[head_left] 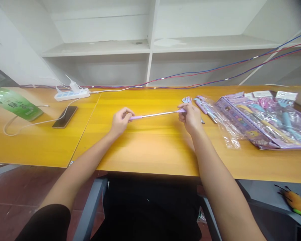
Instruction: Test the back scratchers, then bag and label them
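A telescopic back scratcher (pixel 160 114) with a lilac handle, a thin metal rod and a lilac claw head stretches between my hands, above the yellow table. My left hand (pixel 120 119) is closed on the handle end. At the other end, my right hand (pixel 190 117) grips the base of the claw, whose prongs stick out past the fingers. Just right of that hand lie more lilac back scratchers (pixel 203 105), partly hidden by it, beside clear plastic sleeves (pixel 230 134).
A purple display box (pixel 253 134) of wrapped, coloured back scratchers is at the right. To the left are a phone (pixel 65 117), a white power strip (pixel 72 94) and a green bottle (pixel 17 103) lying tilted. Red and blue cables (pixel 185 72) run along the back.
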The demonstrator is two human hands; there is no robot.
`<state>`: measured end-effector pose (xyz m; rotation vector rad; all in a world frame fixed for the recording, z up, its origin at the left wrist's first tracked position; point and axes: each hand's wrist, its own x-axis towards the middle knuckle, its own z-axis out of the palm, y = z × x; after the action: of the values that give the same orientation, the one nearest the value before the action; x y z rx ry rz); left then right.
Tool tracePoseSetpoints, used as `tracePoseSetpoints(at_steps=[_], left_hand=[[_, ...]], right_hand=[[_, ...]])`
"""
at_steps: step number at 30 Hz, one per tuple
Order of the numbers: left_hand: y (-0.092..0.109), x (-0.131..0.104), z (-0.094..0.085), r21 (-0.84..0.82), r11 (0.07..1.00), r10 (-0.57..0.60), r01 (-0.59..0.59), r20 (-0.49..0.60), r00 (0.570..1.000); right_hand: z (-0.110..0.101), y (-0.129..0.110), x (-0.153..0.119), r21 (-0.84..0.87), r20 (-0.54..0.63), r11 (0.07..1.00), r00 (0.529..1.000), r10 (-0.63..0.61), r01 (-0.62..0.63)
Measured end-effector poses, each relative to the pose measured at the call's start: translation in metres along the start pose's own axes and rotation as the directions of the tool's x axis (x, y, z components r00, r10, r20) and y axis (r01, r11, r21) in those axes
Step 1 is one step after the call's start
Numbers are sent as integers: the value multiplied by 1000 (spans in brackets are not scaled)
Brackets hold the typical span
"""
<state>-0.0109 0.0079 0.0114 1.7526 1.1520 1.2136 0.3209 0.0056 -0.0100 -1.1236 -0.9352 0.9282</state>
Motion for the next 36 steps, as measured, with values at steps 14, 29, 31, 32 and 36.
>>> tracePoseSetpoints(at_steps=[14, 29, 31, 32, 36], left_hand=[[-3, -4, 3, 11, 1000, -24, 25, -44, 999], [-5, -11, 8, -6, 1000, -22, 21, -33, 999], [-5, -11, 8, -13, 1000, -19, 19, -38, 999], [-5, -11, 8, -14, 1000, -22, 21, -42, 999], [-5, -12, 9, -1, 999, -36, 36, -57, 998]], right_hand=[[11, -2, -17, -113, 215, 981, 968, -132, 159], [17, -4, -29, -141, 322, 973, 938, -130, 183], [18, -3, -30, -140, 329, 972, 935, -136, 190], [19, -2, -31, -138, 330, 972, 934, -138, 192], [22, 0, -32, -132, 338, 974, 932, -131, 185]])
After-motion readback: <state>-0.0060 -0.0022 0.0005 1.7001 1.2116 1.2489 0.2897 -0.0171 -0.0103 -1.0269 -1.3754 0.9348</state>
